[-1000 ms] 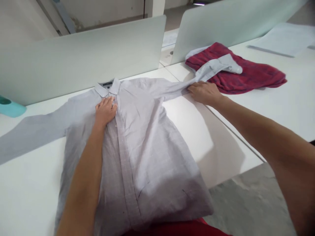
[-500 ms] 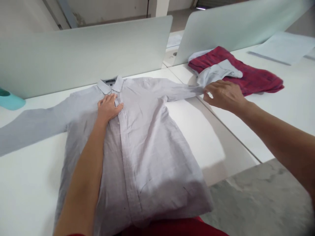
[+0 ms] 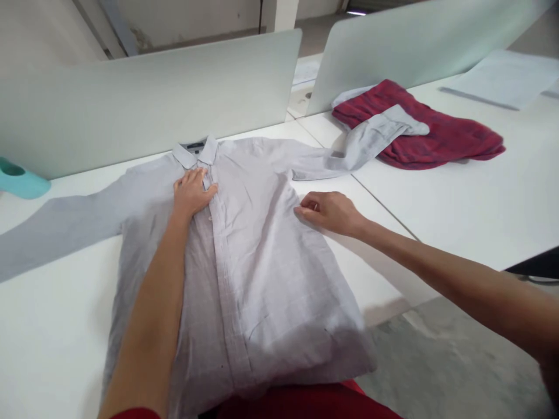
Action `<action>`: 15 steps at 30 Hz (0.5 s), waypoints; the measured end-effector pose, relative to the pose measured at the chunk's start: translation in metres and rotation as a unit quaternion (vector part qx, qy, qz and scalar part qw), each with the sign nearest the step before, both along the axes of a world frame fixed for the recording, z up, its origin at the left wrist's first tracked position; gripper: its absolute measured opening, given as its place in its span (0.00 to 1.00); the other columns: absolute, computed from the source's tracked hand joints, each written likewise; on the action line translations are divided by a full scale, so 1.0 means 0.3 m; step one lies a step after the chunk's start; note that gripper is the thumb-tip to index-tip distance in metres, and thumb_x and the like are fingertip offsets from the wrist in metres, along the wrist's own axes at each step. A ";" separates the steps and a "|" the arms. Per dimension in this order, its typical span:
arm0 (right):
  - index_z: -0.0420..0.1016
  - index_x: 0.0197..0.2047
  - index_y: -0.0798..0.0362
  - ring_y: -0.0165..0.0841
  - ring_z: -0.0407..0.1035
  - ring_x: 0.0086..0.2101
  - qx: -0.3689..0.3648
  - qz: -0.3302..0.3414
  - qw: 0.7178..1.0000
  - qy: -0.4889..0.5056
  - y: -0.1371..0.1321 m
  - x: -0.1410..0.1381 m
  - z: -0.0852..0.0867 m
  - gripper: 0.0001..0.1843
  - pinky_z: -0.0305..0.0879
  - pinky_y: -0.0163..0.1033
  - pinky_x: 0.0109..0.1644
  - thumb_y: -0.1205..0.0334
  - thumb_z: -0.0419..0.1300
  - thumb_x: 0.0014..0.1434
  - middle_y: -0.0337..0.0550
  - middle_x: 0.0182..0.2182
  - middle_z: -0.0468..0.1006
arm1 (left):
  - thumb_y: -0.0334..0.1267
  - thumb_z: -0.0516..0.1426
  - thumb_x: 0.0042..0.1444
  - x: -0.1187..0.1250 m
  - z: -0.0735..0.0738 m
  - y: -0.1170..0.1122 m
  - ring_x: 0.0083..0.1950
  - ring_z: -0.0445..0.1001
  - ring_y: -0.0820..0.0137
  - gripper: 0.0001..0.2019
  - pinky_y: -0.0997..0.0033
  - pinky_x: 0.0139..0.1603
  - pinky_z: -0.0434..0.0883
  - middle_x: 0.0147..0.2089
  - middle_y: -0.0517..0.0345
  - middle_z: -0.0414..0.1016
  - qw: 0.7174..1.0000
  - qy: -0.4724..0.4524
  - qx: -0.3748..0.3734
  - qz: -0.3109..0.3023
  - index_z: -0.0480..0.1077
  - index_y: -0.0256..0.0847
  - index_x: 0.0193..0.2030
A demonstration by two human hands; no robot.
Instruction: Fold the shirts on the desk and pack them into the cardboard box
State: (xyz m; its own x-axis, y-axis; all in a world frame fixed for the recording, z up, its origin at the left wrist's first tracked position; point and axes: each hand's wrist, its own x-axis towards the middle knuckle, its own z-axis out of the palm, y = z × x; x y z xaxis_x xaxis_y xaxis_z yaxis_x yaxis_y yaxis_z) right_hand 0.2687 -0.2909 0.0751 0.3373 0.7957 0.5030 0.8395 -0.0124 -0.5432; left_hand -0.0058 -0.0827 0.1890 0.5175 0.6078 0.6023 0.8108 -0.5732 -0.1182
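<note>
A pale grey button-up shirt (image 3: 257,262) lies face up on the white table (image 3: 52,326), collar at the far side and both sleeves spread out. My left hand (image 3: 191,192) rests flat on the chest just below the collar, fingers stretched out. My right hand (image 3: 329,210) is at the shirt's right side edge under the armpit, its fingers curled and pinching the fabric there. The shirt's right sleeve (image 3: 371,137) runs off to the right, and its cuff lies on a red cloth (image 3: 437,137).
Frosted divider panels (image 3: 152,99) stand along the back of the table. A second white table (image 3: 471,192) adjoins at the right, with a folded pale sheet (image 3: 502,78) at its far end. A teal object (image 3: 20,180) sits at the far left. Grey floor (image 3: 458,366) shows at the lower right.
My right hand has left the right sleeve and moved left and toward me to the shirt's side edge. The left hand has stayed on the chest.
</note>
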 end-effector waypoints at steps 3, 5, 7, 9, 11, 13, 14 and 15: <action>0.72 0.24 0.48 0.32 0.64 0.25 -0.020 0.070 0.990 0.124 0.009 -0.012 0.016 0.15 0.57 0.39 0.30 0.52 0.66 0.58 0.39 0.21 0.73 | 0.53 0.48 0.67 -0.001 -0.002 0.006 0.81 0.56 0.54 0.32 0.45 0.79 0.53 0.80 0.52 0.61 1.000 -0.002 -0.001 0.000 0.62 0.51 0.76; 0.70 0.22 0.48 0.30 0.60 0.21 -0.057 0.122 0.964 0.228 -0.007 0.008 0.013 0.20 0.56 0.39 0.28 0.49 0.69 0.58 0.38 0.16 0.67 | 0.54 0.49 0.67 -0.002 -0.004 0.011 0.81 0.55 0.54 0.32 0.46 0.79 0.53 0.80 0.52 0.61 1.000 -0.005 0.000 0.000 0.63 0.51 0.76; 0.69 0.21 0.48 0.29 0.58 0.19 -0.091 0.130 0.945 0.287 -0.030 0.033 0.007 0.22 0.56 0.39 0.27 0.48 0.72 0.55 0.38 0.15 0.65 | 0.54 0.49 0.67 -0.002 -0.006 0.016 0.81 0.55 0.55 0.33 0.47 0.79 0.53 0.80 0.52 0.61 1.000 -0.008 0.001 0.000 0.63 0.50 0.76; 0.70 0.21 0.48 0.29 0.59 0.19 -0.110 0.097 0.948 0.283 -0.047 0.050 0.005 0.22 0.57 0.39 0.26 0.48 0.75 0.53 0.38 0.15 0.67 | 0.54 0.49 0.67 -0.001 -0.007 0.018 0.81 0.56 0.55 0.33 0.47 0.79 0.53 0.80 0.52 0.61 1.000 -0.009 0.002 0.000 0.63 0.50 0.76; 0.72 0.23 0.48 0.31 0.62 0.19 -0.115 0.056 0.965 0.230 -0.053 0.053 0.010 0.18 0.59 0.39 0.27 0.50 0.74 0.54 0.39 0.16 0.70 | 0.54 0.49 0.67 -0.001 -0.007 0.017 0.81 0.56 0.54 0.32 0.46 0.79 0.53 0.80 0.52 0.61 1.000 -0.009 0.001 -0.002 0.63 0.51 0.76; 0.73 0.24 0.48 0.32 0.65 0.20 -0.103 0.001 0.983 0.149 -0.053 0.045 0.017 0.15 0.60 0.39 0.28 0.54 0.72 0.54 0.38 0.18 0.73 | 0.53 0.49 0.67 -0.002 -0.006 0.016 0.81 0.56 0.54 0.32 0.46 0.79 0.52 0.80 0.52 0.61 1.000 -0.011 0.000 -0.004 0.63 0.51 0.76; 0.73 0.24 0.48 0.32 0.66 0.21 -0.097 -0.016 0.988 0.116 -0.054 0.040 0.019 0.13 0.60 0.39 0.28 0.55 0.71 0.54 0.37 0.19 0.74 | 0.53 0.49 0.67 -0.002 -0.006 0.016 0.81 0.56 0.54 0.32 0.46 0.79 0.52 0.80 0.52 0.61 1.000 -0.012 -0.001 -0.005 0.63 0.51 0.76; 0.73 0.24 0.48 0.32 0.67 0.21 -0.095 -0.019 0.990 0.098 -0.057 0.037 0.017 0.13 0.60 0.39 0.28 0.56 0.70 0.54 0.37 0.20 0.75 | 0.53 0.49 0.67 -0.002 -0.006 0.017 0.81 0.55 0.54 0.32 0.46 0.79 0.52 0.80 0.52 0.61 1.000 -0.013 -0.002 -0.005 0.63 0.51 0.76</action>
